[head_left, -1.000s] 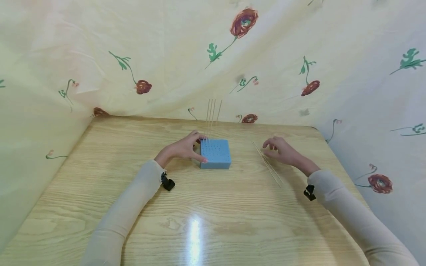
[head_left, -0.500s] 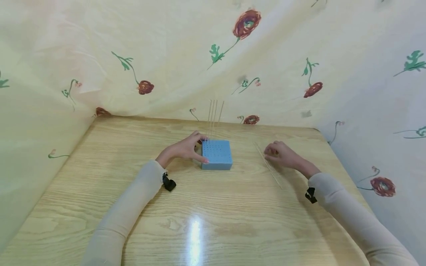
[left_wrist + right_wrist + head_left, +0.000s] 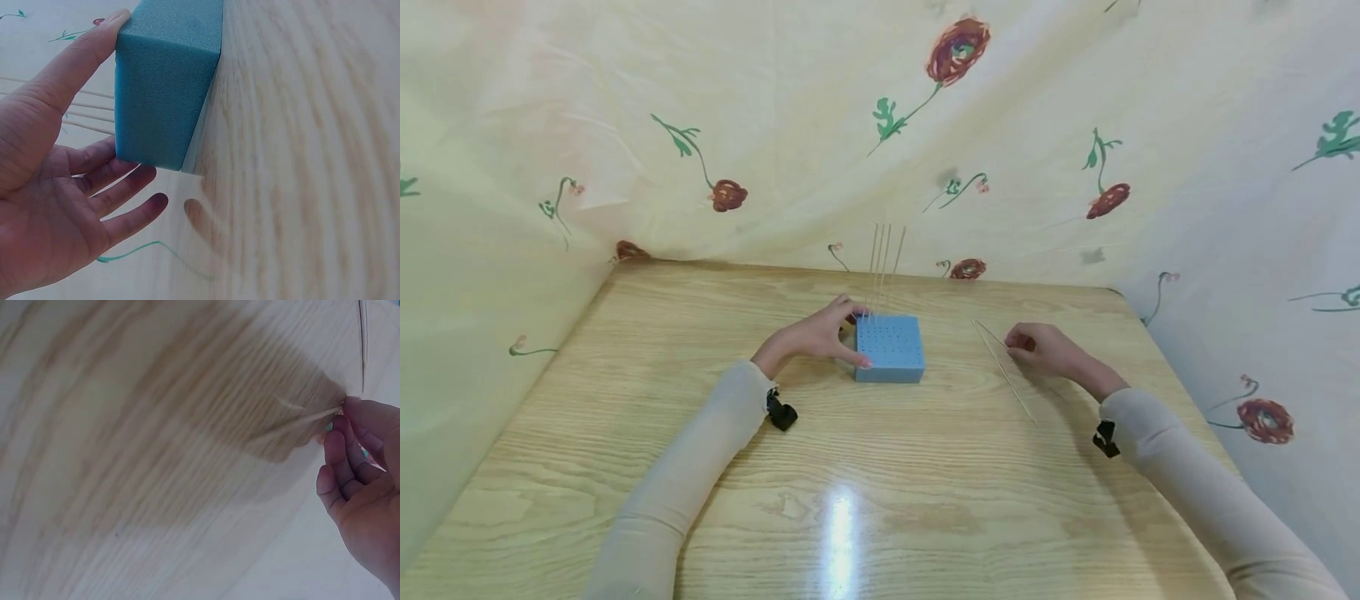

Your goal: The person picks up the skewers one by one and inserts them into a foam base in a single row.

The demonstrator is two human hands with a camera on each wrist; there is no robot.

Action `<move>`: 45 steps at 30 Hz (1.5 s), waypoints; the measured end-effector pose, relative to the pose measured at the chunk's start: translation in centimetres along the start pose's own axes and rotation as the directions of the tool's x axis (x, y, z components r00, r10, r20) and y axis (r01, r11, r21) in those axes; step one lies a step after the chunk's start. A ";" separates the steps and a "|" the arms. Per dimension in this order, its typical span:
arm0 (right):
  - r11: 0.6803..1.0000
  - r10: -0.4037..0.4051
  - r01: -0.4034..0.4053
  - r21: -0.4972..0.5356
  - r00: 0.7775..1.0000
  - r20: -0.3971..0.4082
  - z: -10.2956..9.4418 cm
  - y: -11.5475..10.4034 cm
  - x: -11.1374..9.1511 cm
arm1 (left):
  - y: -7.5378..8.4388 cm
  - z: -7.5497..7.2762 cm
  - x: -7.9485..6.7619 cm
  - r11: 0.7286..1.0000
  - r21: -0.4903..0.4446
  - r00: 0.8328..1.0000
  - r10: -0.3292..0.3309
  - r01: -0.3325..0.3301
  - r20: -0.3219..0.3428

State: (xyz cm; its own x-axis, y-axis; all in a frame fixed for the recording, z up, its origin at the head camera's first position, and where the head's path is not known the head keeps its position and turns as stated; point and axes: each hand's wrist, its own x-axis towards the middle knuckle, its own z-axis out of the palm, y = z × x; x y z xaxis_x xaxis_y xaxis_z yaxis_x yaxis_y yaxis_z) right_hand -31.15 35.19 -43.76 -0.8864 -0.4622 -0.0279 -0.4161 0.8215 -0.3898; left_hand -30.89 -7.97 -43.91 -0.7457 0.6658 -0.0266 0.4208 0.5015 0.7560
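My left hand [image 3: 820, 333] grips a blue foam block [image 3: 895, 348] dotted with rows of small holes. The thumb presses its near left corner, and the fingers lie at its far left edge, as the left wrist view shows. Several thin wooden sticks [image 3: 898, 256] stand upright from the block's far left part, one leaning right. To the right, my right hand [image 3: 1051, 350] pinches a thin wooden stick [image 3: 294, 425] between thumb and fingertips, low over the table. Another stick [image 3: 1004, 372] lies beside it, pointing toward the block's far side.
The wood-grain table [image 3: 760, 500] carries a bright light reflection near its front. A flower-patterned cloth [image 3: 805, 125] hangs behind the table and along both sides. Black wrist straps [image 3: 781, 412] sit at the sleeve cuffs.
My right hand has closed its fingertips on one stick and swung its near end to the right, away from the other. The left hand keeps its hold on the block.
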 end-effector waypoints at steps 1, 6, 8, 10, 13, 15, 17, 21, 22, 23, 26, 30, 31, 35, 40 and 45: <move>1.000 0.001 -0.001 0.005 1.000 0.000 0.0 0.1 0.0 | 0.0 0.0 0.0 1.000 -0.001 1.000 -0.001 0.001 -0.001; 1.000 0.008 -0.008 0.021 1.000 -0.010 0.0 0.4 -0.1 | -0.2 0.0 0.1 1.000 -0.004 1.000 -0.005 0.005 0.003; 1.000 0.001 0.000 0.023 1.000 -0.019 0.1 0.5 -0.2 | -0.2 0.0 0.1 1.000 -0.003 1.000 -0.007 0.007 0.004; 1.000 -0.009 0.009 0.023 1.000 -0.028 0.2 0.5 -0.2 | -0.1 -0.1 0.1 1.000 0.001 1.000 -0.007 0.007 0.002; 1.000 -0.012 0.013 0.023 0.999 -0.036 0.2 0.4 -0.2 | 0.1 -0.1 0.0 1.000 0.003 1.000 -0.006 0.006 -0.001; 1.000 -0.002 0.003 0.021 0.999 -0.035 0.1 0.4 -0.2 | 0.1 -0.1 -0.1 1.000 0.004 1.000 -0.005 0.005 -0.003; 1.000 0.005 -0.004 0.019 0.999 -0.031 0.0 0.2 -0.3 | 0.1 -0.1 -0.1 1.000 0.004 1.000 -0.004 0.004 -0.003; 0.999 0.022 -0.022 0.026 0.999 -0.027 -0.2 0.0 -0.4 | 0.1 -0.1 0.0 1.000 -0.005 1.000 -0.001 0.001 -0.003; 0.999 0.025 -0.024 0.031 0.999 -0.025 -0.2 0.0 -0.4 | 0.0 -0.1 0.0 1.000 -0.008 1.000 -0.001 0.001 -0.003; 0.999 0.030 -0.029 0.038 0.999 -0.023 -0.2 -0.1 -0.4 | 0.0 -0.1 0.0 1.000 -0.010 1.000 -0.001 0.001 -0.003; 0.997 0.045 -0.044 0.061 0.999 -0.016 -0.1 -0.2 -0.5 | 0.0 -0.1 0.0 1.000 -0.012 1.000 -0.004 0.004 -0.004; 0.995 0.061 -0.060 0.084 0.998 -0.009 -0.1 -0.2 -0.5 | 0.0 -0.1 -0.1 1.000 -0.007 1.000 -0.006 0.006 -0.001; 0.994 0.063 -0.062 0.089 0.998 -0.009 0.0 -0.2 -0.5 | 0.0 -0.1 -0.1 1.000 -0.005 1.000 -0.007 0.007 -0.001; 0.994 0.064 -0.062 0.092 0.998 -0.020 -0.1 -0.3 -0.5 | -0.1 -0.1 0.0 1.000 -0.002 1.000 -0.008 0.008 -0.001; 0.994 0.066 -0.063 0.091 0.997 -0.031 -0.2 -0.4 -0.6 | -0.1 -0.1 0.0 1.000 -0.004 1.000 -0.004 0.004 0.001; 0.993 0.076 -0.073 0.093 0.997 -0.026 -0.1 -0.4 -0.5 | -0.1 -0.1 0.0 1.000 -0.003 1.000 0.005 -0.005 0.003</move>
State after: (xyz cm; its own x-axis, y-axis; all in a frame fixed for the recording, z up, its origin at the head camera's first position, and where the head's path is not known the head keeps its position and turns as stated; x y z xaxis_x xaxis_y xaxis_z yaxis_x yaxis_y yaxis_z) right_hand -30.54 35.15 -43.45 -0.9203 -0.3898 -0.0329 -0.3297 0.8183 -0.4708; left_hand -30.97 -8.07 -43.95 -0.7419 0.6700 -0.0244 0.4233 0.4964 0.7579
